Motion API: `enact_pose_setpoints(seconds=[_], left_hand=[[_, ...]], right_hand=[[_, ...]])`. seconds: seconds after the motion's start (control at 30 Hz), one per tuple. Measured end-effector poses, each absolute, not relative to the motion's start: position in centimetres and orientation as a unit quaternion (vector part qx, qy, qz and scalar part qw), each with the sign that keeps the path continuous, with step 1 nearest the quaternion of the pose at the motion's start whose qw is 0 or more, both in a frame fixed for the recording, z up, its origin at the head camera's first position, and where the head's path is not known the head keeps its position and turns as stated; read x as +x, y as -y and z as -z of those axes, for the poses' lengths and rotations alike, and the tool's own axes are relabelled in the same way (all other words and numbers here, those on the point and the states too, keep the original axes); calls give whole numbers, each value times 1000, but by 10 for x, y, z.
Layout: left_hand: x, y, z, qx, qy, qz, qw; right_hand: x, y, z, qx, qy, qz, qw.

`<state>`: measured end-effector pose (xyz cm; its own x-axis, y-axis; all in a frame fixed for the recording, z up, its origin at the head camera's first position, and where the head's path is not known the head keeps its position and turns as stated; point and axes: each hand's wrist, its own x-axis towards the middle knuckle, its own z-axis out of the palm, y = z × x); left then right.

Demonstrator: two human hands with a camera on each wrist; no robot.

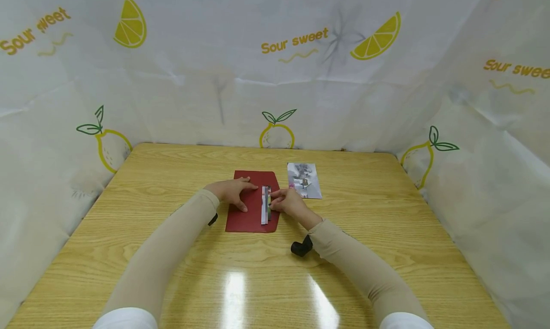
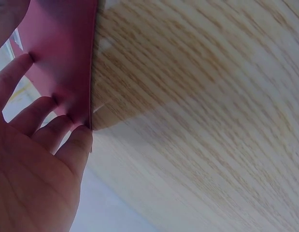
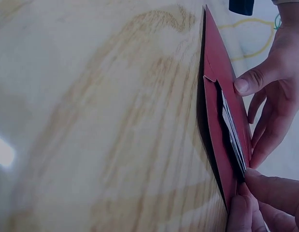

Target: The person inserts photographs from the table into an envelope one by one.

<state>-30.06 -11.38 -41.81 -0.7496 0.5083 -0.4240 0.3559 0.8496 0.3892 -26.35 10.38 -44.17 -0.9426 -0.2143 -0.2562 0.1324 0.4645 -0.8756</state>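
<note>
A red envelope [image 1: 244, 222] lies flat near the middle of the table, its flap side to the right. A few printed cards [image 1: 264, 211] stick out of its mouth in a narrow strip. My left hand [image 1: 233, 192] rests spread over the envelope's left half, and its fingertips press on the red paper in the left wrist view. At the right edge of the cards, the thumb and fingers of my right hand [image 1: 293, 205] pinch them. Seen nearly edge-on in the right wrist view, the cards [image 3: 230, 126] sit inside the gaping mouth of the envelope [image 3: 220, 53].
Behind my right hand, a grey-and-white picture card [image 1: 310, 182] lies on the wooden table [image 1: 180, 166]. A black wrist-camera piece [image 1: 301, 247] hangs under the right forearm. White curtains [image 1: 180, 95] printed with lemons enclose the back and sides.
</note>
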Motion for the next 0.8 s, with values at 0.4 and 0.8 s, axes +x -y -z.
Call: enact_pose_setpoints(seconds=[0.4,0.8], left_hand=[[-302,116,421,237,-923,-148,264],[-303,116,421,239,-923,-150,263]], right_hand=[[-264,-103,443,-28,-837,515,181],[-267,-101,443,-23,-833,518,194]])
